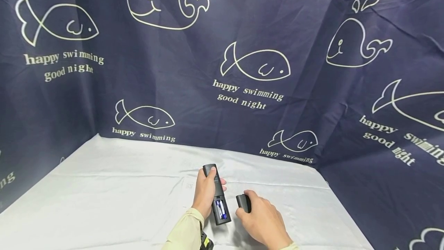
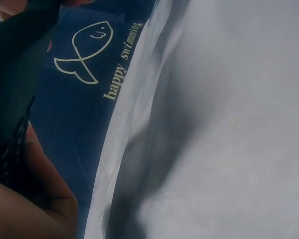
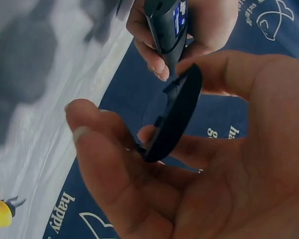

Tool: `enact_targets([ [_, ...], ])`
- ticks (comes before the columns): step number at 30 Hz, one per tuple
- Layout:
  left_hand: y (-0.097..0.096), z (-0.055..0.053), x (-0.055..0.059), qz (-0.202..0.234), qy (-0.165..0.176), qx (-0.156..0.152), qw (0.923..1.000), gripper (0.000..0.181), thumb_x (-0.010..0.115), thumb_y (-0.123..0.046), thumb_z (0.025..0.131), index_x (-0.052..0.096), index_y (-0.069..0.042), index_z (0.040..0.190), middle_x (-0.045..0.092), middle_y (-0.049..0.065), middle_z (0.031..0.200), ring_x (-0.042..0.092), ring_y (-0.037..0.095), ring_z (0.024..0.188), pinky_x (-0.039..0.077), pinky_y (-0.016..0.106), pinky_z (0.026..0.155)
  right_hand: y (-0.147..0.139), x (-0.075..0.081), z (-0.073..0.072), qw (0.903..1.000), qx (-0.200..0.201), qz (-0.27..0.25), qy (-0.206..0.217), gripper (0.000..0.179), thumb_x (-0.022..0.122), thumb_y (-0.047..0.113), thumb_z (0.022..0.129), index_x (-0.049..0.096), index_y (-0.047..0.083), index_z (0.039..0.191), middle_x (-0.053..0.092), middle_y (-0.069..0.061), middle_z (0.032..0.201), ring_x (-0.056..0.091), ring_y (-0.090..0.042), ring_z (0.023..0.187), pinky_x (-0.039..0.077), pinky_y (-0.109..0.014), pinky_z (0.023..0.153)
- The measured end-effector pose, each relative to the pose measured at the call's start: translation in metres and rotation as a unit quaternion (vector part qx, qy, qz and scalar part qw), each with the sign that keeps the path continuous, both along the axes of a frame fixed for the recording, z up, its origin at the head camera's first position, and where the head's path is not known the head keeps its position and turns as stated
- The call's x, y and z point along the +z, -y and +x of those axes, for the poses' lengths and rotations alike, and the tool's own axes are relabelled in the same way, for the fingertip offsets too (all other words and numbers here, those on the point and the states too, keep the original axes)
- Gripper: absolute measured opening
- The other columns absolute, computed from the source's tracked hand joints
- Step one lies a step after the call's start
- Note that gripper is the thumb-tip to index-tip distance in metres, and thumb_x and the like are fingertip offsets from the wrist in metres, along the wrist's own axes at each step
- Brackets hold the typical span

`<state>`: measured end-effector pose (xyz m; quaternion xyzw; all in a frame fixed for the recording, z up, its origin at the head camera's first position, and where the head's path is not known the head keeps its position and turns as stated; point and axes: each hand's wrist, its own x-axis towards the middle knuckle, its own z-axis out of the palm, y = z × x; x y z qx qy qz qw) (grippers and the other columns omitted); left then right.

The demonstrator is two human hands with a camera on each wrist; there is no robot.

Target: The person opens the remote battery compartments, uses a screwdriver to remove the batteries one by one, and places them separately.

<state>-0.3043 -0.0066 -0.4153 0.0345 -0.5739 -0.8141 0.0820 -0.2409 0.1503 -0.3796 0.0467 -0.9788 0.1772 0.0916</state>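
In the head view my left hand (image 1: 204,193) grips a black remote control (image 1: 218,191), back side up, thumb along its far end. The near end has an uncovered battery compartment with blue-and-silver batteries (image 1: 221,209) lying in it. To the right, my right hand (image 1: 263,216) pinches a black battery cover (image 1: 243,203), apart from the remote. From the right wrist, the curved cover (image 3: 178,117) appears edge-on between thumb and fingers, small tabs on its inner side. The left wrist view catches only a dark part of the remote (image 2: 15,84) and some fingers.
White cloth (image 1: 114,200) covers the table under both hands. Dark blue curtains (image 1: 194,80) with fish and whale prints stand behind it and at both sides. A yellow object with dark prongs (image 3: 1,215) shows at the right wrist view's lower left edge.
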Motion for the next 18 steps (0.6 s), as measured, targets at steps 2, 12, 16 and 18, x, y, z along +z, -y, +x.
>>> enact_targets([
  [2,0.001,0.007,0.009,0.000,-0.003,0.000,1.0000,0.027,0.041,-0.021,0.108,0.042,0.004,0.119,0.067,0.018,0.081,0.066,0.023,0.066,0.058,0.038,0.066,-0.001,0.000,0.000,1.0000,0.001,0.007,0.002,0.056,0.071,0.035,0.077,0.064,0.011,0.128,0.070,-0.007,0.096,0.058,-0.020,0.073,0.046,-0.042,0.062],
  [12,0.003,0.012,0.014,0.006,-0.009,0.003,0.9999,0.027,0.041,-0.020,0.108,0.042,0.004,0.119,0.068,0.018,0.080,0.066,0.021,0.064,0.057,0.034,0.064,-0.005,0.000,0.000,0.9996,0.007,0.028,0.003,0.049,0.071,0.039,0.077,0.066,0.012,0.117,0.066,-0.004,0.084,0.056,-0.020,0.067,0.045,-0.044,0.059],
  [16,0.003,0.012,0.013,0.006,-0.006,0.001,1.0000,0.026,0.042,-0.020,0.108,0.042,0.004,0.118,0.068,0.018,0.080,0.066,0.021,0.064,0.058,0.035,0.065,-0.006,-0.001,0.000,0.9996,0.011,0.026,0.006,0.046,0.071,0.038,0.076,0.066,0.012,0.114,0.064,-0.002,0.082,0.054,-0.019,0.066,0.044,-0.042,0.058],
  [18,0.003,0.012,0.014,0.005,-0.007,0.000,1.0000,0.026,0.042,-0.020,0.108,0.042,0.004,0.118,0.068,0.018,0.081,0.066,0.021,0.064,0.058,0.035,0.065,-0.006,-0.001,0.000,0.9996,0.010,0.025,0.009,0.045,0.071,0.038,0.076,0.067,0.012,0.113,0.064,-0.002,0.081,0.053,-0.019,0.066,0.043,-0.042,0.058],
])
